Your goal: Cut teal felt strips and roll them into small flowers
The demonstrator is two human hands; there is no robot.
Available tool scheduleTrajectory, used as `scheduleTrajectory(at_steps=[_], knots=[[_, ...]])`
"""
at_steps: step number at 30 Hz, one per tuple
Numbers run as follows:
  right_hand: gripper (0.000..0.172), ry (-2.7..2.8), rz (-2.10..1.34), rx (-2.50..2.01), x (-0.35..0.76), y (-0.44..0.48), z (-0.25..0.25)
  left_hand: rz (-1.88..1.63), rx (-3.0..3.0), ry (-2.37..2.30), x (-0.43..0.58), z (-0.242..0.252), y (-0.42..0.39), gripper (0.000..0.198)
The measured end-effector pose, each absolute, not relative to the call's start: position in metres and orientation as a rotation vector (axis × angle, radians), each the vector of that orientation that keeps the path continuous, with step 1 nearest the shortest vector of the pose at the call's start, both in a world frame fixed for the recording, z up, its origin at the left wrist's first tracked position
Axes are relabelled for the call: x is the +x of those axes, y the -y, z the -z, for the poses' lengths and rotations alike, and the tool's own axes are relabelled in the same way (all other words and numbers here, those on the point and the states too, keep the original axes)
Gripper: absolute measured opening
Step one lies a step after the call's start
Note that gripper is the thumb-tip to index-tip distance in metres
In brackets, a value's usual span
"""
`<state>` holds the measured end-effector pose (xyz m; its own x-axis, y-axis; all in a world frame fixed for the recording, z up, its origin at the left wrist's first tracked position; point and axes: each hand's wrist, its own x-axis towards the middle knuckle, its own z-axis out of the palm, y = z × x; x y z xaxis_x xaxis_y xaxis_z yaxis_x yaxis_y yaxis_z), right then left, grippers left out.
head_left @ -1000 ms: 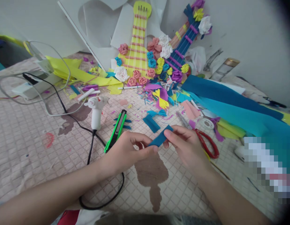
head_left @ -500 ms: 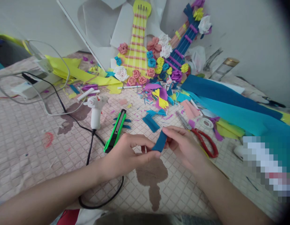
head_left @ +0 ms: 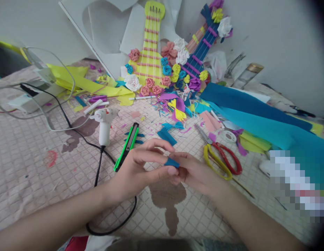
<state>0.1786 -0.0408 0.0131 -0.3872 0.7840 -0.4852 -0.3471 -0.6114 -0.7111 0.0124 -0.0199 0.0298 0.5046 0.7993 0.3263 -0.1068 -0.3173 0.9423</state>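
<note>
A small strip of blue crepe paper [head_left: 172, 162] is pinched between the fingers of both hands, mostly hidden by them. My left hand [head_left: 147, 164] grips its left side between thumb and forefinger. From the right, the fingers of my right hand [head_left: 192, 170] close on the other end. Just beyond the hands lies another folded blue paper piece [head_left: 167, 136]. A green utility knife [head_left: 127, 146] rests left of my left hand, and scissors [head_left: 222, 158] with red and yellow handles lie to the right of my right hand.
A white glue gun [head_left: 104, 127] stands at left with its black cord looping forward. Behind are a yellow paper guitar [head_left: 151, 45] and a blue one [head_left: 204, 48], both with paper flowers. Long blue paper sheets [head_left: 256, 111] and a tape roll [head_left: 228, 136] lie at right.
My hands have drawn closer together, and the blue strip, more exposed before, is now largely covered by fingers. My right hand has moved lower, so the yellow scissor handle shows. The view shifted slightly.
</note>
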Motion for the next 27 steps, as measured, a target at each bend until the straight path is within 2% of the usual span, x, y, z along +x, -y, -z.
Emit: scheduleTrajectory(at_steps=[5,7,9,11,14,16,21,27], knots=[[0.014,0.619,-2.157,-1.024,0.174,0.044,-0.013,-0.847,1.285,-0.697,0.015,-0.027,0.022,0.009],[0.016,0.802,-2.009,-1.107,0.174,0.045,-0.012,-0.796,1.176,-0.683,0.016,-0.023,0.020,0.014],[0.012,1.124,-1.586,-1.245,0.175,0.045,-0.012,-0.811,1.104,-0.681,0.016,-0.019,0.017,0.017],[0.009,1.437,-0.982,-1.286,0.177,0.045,-0.010,-0.874,1.028,-0.707,0.017,-0.018,0.012,0.014],[0.028,1.745,-0.253,-1.123,0.180,0.046,-0.009,-0.894,0.928,-0.708,0.017,-0.019,0.009,0.011],[0.033,1.872,-0.041,-1.025,0.180,0.047,-0.009,-0.863,0.906,-0.695,0.017,-0.019,0.010,0.011],[0.022,1.924,0.036,-1.000,0.179,0.051,-0.017,-0.794,0.951,-0.687,0.019,-0.018,0.015,0.013],[0.024,1.942,-0.103,-0.951,0.184,0.054,-0.018,-0.838,1.095,-0.721,0.021,-0.011,0.015,0.014]])
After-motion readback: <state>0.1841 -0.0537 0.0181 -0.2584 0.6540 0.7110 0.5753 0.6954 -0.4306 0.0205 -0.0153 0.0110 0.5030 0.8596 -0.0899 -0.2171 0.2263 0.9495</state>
